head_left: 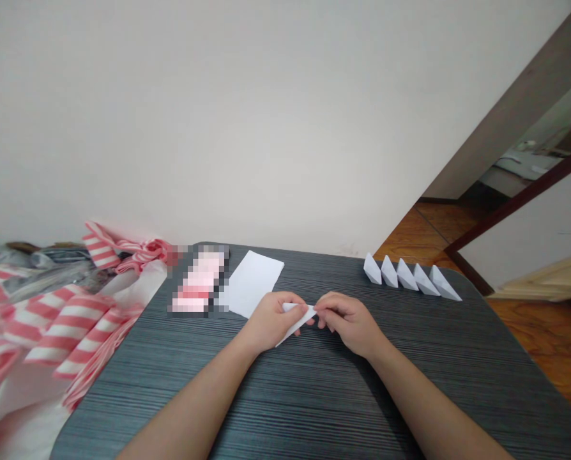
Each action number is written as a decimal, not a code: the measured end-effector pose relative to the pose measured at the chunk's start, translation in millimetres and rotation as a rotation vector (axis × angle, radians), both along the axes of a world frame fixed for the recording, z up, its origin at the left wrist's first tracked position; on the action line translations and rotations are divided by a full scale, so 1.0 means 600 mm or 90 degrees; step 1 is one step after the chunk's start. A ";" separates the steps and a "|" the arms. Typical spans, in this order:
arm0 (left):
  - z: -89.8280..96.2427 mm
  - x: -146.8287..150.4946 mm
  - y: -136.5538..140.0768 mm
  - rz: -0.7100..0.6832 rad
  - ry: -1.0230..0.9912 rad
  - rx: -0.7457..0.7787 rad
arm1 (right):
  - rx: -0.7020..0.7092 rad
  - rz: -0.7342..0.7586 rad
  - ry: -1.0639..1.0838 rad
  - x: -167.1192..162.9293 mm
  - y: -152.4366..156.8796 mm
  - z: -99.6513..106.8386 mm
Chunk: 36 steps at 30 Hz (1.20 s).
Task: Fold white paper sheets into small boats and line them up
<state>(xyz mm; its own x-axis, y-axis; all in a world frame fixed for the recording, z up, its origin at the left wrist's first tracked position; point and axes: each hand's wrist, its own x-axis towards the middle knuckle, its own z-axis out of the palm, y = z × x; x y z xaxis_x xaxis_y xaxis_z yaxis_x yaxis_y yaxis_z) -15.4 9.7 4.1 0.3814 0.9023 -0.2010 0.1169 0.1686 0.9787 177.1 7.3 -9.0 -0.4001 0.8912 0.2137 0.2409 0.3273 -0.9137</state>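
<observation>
Head view: left hand has its grip clamped on folded white paper, mid-tabletop; right hand pinches the paper's right tip, fingers together. Flat white sheet just beyond left hand, pixelated pink-white item left of it. Five folded paper pieces in a row, far right. Red-and-white striped cloth piled left of tabletop.

striped red-and-white cloth is lying heaped left of the dark counter; a pixelated pinkish item is resting near its far left corner; a pale wall is rising behind; wooden floor is showing at right
</observation>
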 end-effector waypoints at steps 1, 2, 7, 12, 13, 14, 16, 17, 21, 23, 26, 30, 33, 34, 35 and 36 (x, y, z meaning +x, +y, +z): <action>-0.001 0.000 0.000 -0.002 -0.004 -0.001 | 0.009 0.002 -0.004 0.001 0.000 0.001; -0.002 0.000 0.000 -0.003 -0.008 0.000 | 0.016 0.004 -0.008 0.001 0.000 0.001; 0.001 0.000 0.002 -0.015 -0.012 0.003 | 0.052 0.017 -0.023 0.001 0.001 0.004; 0.007 0.001 0.002 -0.016 0.011 0.031 | 0.088 0.042 -0.048 0.001 0.003 0.008; 0.007 0.001 0.001 -0.011 0.011 0.033 | 0.082 0.047 -0.048 0.000 0.003 0.007; 0.007 0.002 0.001 -0.007 0.009 0.037 | 0.070 0.049 -0.044 0.000 0.002 0.007; 0.007 0.002 0.001 -0.003 0.007 0.048 | 0.008 0.045 -0.012 -0.001 -0.001 0.004; 0.007 0.003 0.001 -0.004 0.007 0.054 | -0.032 0.035 0.008 -0.001 -0.003 0.003; 0.009 0.005 0.001 -0.021 0.022 0.071 | -0.058 -0.015 -0.077 -0.003 -0.006 0.008; 0.010 0.006 0.001 -0.027 0.038 0.085 | -0.034 -0.020 -0.145 -0.004 -0.006 0.013; 0.011 0.006 0.000 -0.030 0.059 0.091 | -0.018 -0.022 -0.194 -0.005 -0.006 0.020; 0.010 0.007 0.000 -0.026 0.070 0.082 | -0.019 -0.029 -0.188 -0.005 -0.005 0.019; 0.011 0.007 0.000 -0.025 0.071 0.084 | -0.030 -0.021 -0.167 -0.005 -0.005 0.014; 0.011 0.007 0.000 -0.025 0.069 0.086 | -0.033 -0.018 -0.161 -0.005 -0.005 0.013; 0.012 0.007 0.000 -0.027 0.067 0.087 | -0.036 -0.016 -0.156 -0.005 -0.005 0.013; 0.012 0.007 -0.001 -0.029 0.064 0.089 | -0.037 -0.017 -0.153 -0.005 -0.005 0.013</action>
